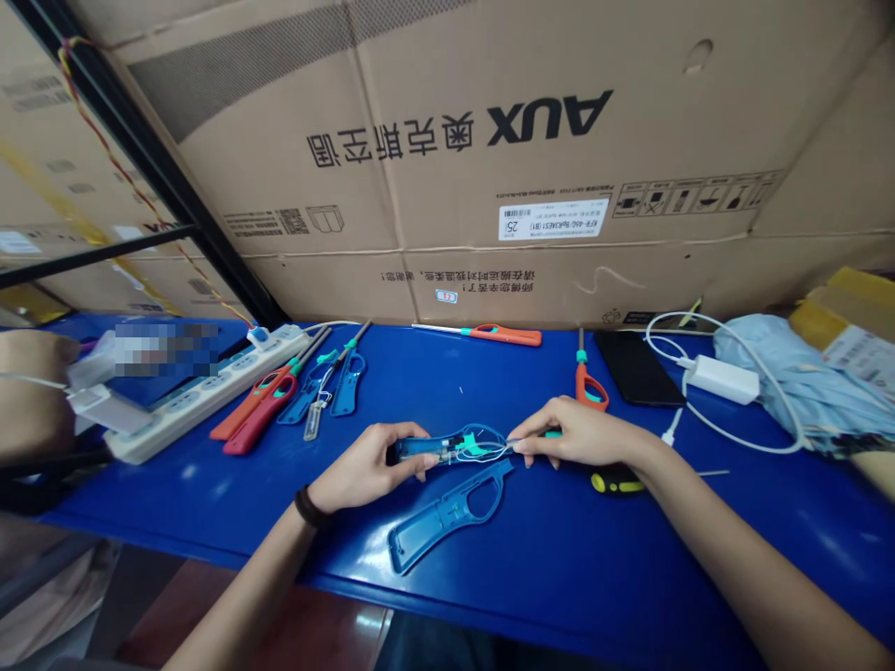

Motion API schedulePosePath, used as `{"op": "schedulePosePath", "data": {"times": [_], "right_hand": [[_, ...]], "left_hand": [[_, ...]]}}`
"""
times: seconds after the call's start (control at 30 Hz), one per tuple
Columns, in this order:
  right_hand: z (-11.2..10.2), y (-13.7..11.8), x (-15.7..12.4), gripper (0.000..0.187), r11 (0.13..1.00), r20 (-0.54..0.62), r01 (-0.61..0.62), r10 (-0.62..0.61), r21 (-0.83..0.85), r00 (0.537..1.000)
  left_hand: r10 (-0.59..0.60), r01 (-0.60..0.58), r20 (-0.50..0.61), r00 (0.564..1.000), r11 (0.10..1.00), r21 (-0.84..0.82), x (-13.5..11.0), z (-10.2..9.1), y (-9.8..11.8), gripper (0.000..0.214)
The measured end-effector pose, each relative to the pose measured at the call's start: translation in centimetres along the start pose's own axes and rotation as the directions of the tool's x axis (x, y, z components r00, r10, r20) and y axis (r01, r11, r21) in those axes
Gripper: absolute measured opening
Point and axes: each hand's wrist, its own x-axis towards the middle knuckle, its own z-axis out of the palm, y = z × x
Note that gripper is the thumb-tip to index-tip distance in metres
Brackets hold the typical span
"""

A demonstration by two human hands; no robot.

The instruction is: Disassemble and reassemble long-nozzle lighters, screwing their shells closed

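My left hand [367, 466] is closed around the handle end of an opened blue utility lighter [482, 443]. Its inner parts show: a transparent tank, a green trigger piece and thin white wires. My right hand [577, 431] pinches at the lighter's front end; the fingers hide exactly which part is between them. A bit of green shows behind those fingers. Just below lies the loose blue shell half [451, 517], hollow side up, on the blue table [559, 568].
At left lie red-orange lighters [258, 405], blue shell parts [346, 387] and a power strip [210, 391]. An orange lighter [507, 334] and another [591, 387] lie behind. Right are a phone [640, 368], white charger [720, 380] and screwdriver [615, 483]. A cardboard box [447, 205] stands behind.
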Motion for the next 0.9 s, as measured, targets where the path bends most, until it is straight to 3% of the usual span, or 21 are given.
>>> {"op": "schedulePosePath", "data": {"times": [0.17, 0.33, 0.57, 0.73, 0.9], "right_hand": [[-0.4, 0.1, -0.3, 0.038, 0.996, 0.059, 0.022, -0.027, 0.087, 0.998], [-0.6, 0.0, -0.4, 0.04, 0.991, 0.054, 0.022, -0.029, 0.132, 0.998], [-0.5, 0.1, -0.3, 0.04, 0.988, 0.036, 0.045, -0.05, 0.144, 0.998], [-0.5, 0.0, -0.3, 0.039, 0.987, 0.025, 0.061, -0.066, 0.145, 0.998], [-0.4, 0.1, -0.3, 0.038, 0.988, 0.023, 0.057, -0.061, 0.144, 0.998]], "left_hand": [[-0.089, 0.13, 0.152, 0.984, 0.948, -0.289, 0.3, -0.7, -0.2, 0.041], [-0.103, 0.176, 0.204, 0.974, 0.907, -0.383, 0.6, -1.6, -0.1, 0.042], [-0.076, 0.125, 0.181, 0.981, 0.952, -0.28, 0.1, -2.1, 0.7, 0.066], [-0.113, 0.14, 0.113, 0.987, 0.954, -0.265, -0.1, -1.3, 0.5, 0.045], [-0.114, 0.131, 0.088, 0.99, 0.966, -0.222, -0.2, -1.0, 0.1, 0.045]]}}
